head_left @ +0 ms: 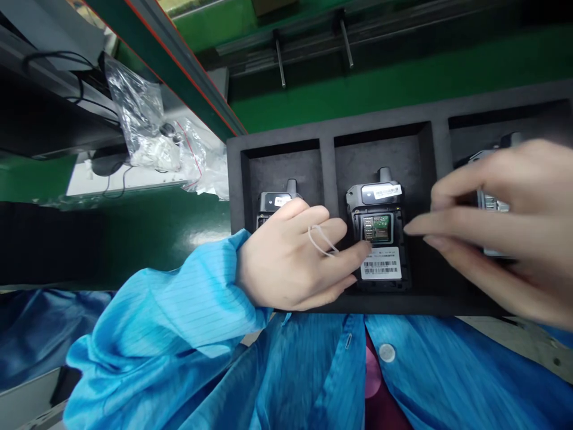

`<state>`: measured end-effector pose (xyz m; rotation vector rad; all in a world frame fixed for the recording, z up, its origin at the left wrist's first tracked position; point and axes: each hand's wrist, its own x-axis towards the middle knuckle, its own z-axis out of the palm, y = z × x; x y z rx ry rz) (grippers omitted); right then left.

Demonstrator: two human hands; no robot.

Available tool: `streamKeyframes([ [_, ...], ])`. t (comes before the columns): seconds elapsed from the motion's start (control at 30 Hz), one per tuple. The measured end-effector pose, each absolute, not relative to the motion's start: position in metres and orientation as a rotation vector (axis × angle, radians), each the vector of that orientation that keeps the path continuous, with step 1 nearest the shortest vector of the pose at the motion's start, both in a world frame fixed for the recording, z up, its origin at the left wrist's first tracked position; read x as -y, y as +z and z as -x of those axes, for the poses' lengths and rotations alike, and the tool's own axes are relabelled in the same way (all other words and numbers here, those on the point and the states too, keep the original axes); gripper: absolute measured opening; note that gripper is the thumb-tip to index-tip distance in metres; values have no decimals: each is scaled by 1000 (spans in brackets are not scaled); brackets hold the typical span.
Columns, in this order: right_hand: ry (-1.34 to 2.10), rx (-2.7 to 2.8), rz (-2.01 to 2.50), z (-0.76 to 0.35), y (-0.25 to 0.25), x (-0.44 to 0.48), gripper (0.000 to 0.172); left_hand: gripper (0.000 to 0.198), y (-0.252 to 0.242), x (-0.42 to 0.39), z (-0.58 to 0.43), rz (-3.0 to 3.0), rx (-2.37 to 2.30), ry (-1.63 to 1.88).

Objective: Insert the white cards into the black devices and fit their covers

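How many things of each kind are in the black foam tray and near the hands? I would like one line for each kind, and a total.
Handheld devices in the tray: 3 (left one, middle one, right one, partly hidden)
Black foam tray: 1
White barcode label on the middle one: 1
Clear plastic bags on the left: 1 heap
Total: 6

Operator wears a bright blue pinstriped anti-static smock (313,382) with a white button (387,352) at 5 o'clock. The left sleeve (179,310) ends in a gathered cuff. A thin white band loops the left hand (290,260).
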<state>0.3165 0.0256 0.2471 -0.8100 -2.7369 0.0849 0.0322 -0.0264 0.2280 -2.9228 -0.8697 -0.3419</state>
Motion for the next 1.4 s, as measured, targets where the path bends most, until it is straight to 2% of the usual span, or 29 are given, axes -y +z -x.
streamKeyframes([
  [0.17, -84, 2886, 584, -329, 241, -18, 30, 42, 226, 26, -35, 2915, 880, -305],
  [0.4, -161, 2887, 495, -332, 241, -22, 24, 45, 228, 27, -38, 2883, 900, -311],
  [0.53, -235, 2831, 606, -332, 238, -27, 23, 47, 231, 24, -39, 2766, 919, -315],
  [0.77, -444, 2870, 519, -334, 227, -37, 31, 37, 232, 18, -43, 2651, 885, -302],
  [1.03, -300, 2805, 427, -336, 229, -32, 31, 39, 231, 16, -40, 2739, 991, -285],
  [1.13, -233, 2826, 474, -331, 236, -28, 22, 41, 233, 18, -37, 3025, 1157, -502],
  [1.23, -62, 2762, 598, -318, 248, -24, 18, 49, 240, 25, -33, 3409, 1421, -1003],
  [1.33, 187, 2620, 661, -297, 259, -25, 20, 62, 248, 33, -31, 3660, 1558, -1430],
  [1.4, 448, 2526, 715, -279, 266, -27, 19, 65, 251, 37, -31, 3784, 1532, -1567],
])
